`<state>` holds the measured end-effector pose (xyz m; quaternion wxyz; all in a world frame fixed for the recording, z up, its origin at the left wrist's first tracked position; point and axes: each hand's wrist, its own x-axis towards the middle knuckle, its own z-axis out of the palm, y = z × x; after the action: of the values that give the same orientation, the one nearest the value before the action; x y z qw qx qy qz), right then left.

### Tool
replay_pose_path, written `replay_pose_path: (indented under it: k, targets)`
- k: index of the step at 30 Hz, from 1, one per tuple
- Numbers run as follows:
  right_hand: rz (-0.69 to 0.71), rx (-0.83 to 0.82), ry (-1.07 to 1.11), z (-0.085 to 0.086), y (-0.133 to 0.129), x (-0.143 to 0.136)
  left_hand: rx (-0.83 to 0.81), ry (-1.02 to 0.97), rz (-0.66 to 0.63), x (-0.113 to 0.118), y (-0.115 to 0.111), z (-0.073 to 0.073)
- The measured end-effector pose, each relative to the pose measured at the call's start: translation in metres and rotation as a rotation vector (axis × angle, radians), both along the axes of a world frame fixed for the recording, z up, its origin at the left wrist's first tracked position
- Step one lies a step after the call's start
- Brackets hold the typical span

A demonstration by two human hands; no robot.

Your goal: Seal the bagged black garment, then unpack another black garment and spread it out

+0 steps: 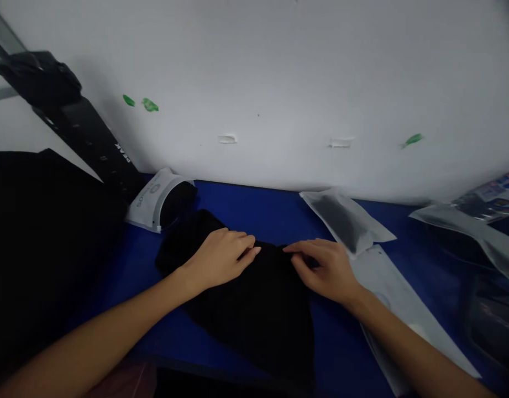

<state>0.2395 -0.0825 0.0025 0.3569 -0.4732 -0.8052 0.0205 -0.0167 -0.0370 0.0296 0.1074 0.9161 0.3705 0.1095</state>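
A black cloth [262, 309], perhaps a garment, lies spread on the blue table between my arms. My left hand [223, 254] rests on its upper part, fingers curled and thumb close to the index finger, pinching the cloth near its far edge. At the far right corner my right hand [324, 268] has the same cloth between index finger and thumb. The cloth bunches up to the left of my left hand. Parts of my fingertips are hidden against the dark fabric.
A frosted zip bag [148, 199] with something black inside stands at the back left. On the right lie another frosted bag [337, 213], a flat white bag [403, 293] and more clear packaging [478, 226]. A white wall [279, 83] and black post [92, 132] border the blue table [254, 204].
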Motion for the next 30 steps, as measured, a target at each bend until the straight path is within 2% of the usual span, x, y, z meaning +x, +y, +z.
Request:
replay_pose_path:
  k: [11, 17, 30]
  targets:
    - [-0.116, -0.177, -0.018, -0.0049, 0.0052, -0.0004, 0.053, -0.065, 0.049, -0.0009, 0.0001, -0.0033]
    - [-0.048, -0.256, -0.024, -0.0042, 0.0081, 0.0025, 0.043, -0.054, -0.013, -0.0022, 0.0022, -0.0031]
    - [-0.01, -0.271, -0.046, -0.0061, 0.01, 0.005, 0.036, -0.009, -0.048, -0.0023, 0.0047, -0.0048]
